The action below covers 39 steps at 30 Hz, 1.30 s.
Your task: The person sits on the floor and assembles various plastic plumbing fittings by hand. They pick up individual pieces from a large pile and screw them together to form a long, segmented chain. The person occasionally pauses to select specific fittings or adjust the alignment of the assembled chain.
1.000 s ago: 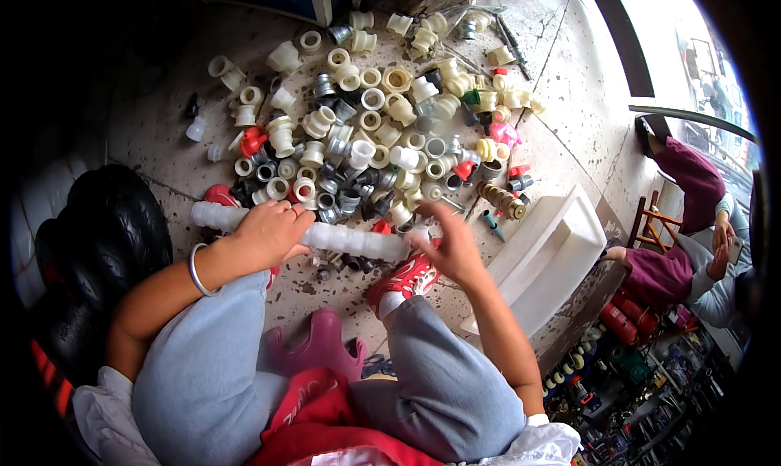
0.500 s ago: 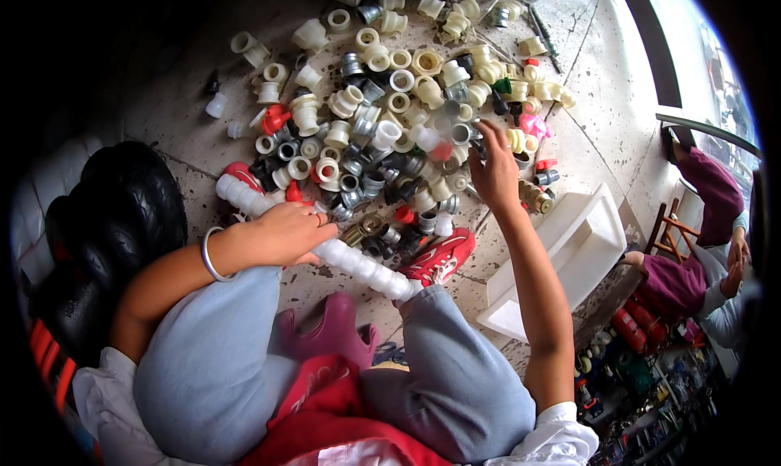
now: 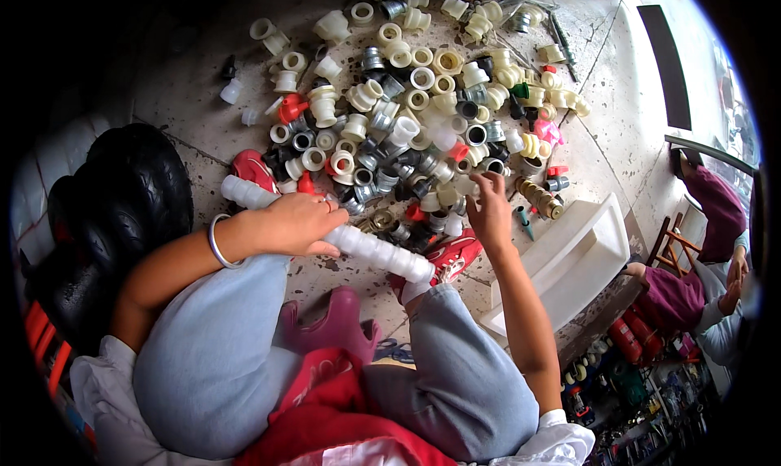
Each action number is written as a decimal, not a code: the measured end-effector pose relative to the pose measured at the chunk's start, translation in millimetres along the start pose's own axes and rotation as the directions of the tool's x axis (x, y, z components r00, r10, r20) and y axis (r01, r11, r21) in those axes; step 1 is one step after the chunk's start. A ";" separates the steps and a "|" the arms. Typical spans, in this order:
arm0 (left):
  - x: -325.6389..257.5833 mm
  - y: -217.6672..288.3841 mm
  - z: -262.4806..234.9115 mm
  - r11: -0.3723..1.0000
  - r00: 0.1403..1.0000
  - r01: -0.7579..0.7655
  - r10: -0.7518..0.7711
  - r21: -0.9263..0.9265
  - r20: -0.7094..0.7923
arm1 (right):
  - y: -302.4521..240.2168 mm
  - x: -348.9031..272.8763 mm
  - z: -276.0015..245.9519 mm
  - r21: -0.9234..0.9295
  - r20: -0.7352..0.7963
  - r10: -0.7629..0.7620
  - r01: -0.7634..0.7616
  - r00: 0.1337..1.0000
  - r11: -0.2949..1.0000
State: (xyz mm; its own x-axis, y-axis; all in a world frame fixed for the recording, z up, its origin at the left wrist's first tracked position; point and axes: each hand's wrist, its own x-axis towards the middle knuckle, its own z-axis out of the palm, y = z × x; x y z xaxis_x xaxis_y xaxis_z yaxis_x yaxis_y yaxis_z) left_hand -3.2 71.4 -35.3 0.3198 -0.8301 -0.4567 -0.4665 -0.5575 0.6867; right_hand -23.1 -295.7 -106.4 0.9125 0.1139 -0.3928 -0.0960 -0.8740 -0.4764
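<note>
White fitting stack (image 3: 358, 244) sits clamped in my left hand (image 3: 294, 222); right hand (image 3: 490, 212), fingers spread and holding nothing, probes the fittings pile (image 3: 423, 100) at 12 o'clock; the stack's unsupported end could separate.

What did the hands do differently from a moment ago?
The right hand let go of the end of the long white stack of fittings and reached forward into the pile of plastic fittings, fingers spread over it. The left hand stayed wrapped around the stack, which now slants down to the right. The white tray did not move.
</note>
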 end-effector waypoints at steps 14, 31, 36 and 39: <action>0.4 -9.1 -12.4 0.938 0.969 0.167 -0.214 -0.304 -0.127 | -39.4 -47.8 -32.6 0.915 0.336 0.094 -0.348 0.937 0.202; -1.4 -6.4 5.1 0.993 0.936 0.116 -0.116 -0.020 -0.332 | -37.6 -53.3 -20.1 0.750 0.338 -0.017 -0.258 0.941 0.609; 0.1 -7.0 7.0 0.996 0.939 0.091 -0.078 0.024 -0.334 | -50.7 -48.5 -40.1 0.663 0.577 0.098 -0.535 0.811 0.524; 1.2 -5.0 4.9 0.992 0.947 0.125 -0.115 0.014 -0.301 | -57.4 -58.1 -32.2 0.807 0.337 -0.015 -0.280 0.941 0.520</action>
State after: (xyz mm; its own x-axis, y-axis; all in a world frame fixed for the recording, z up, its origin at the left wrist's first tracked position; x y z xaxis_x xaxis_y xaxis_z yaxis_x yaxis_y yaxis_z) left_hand -4.5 73.2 -42.0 0.6046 -0.7195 -0.3416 -0.4339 -0.6572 0.6163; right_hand -57.7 -267.4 -30.9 0.7267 0.2796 -0.6275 -0.6263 -0.1056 -0.7724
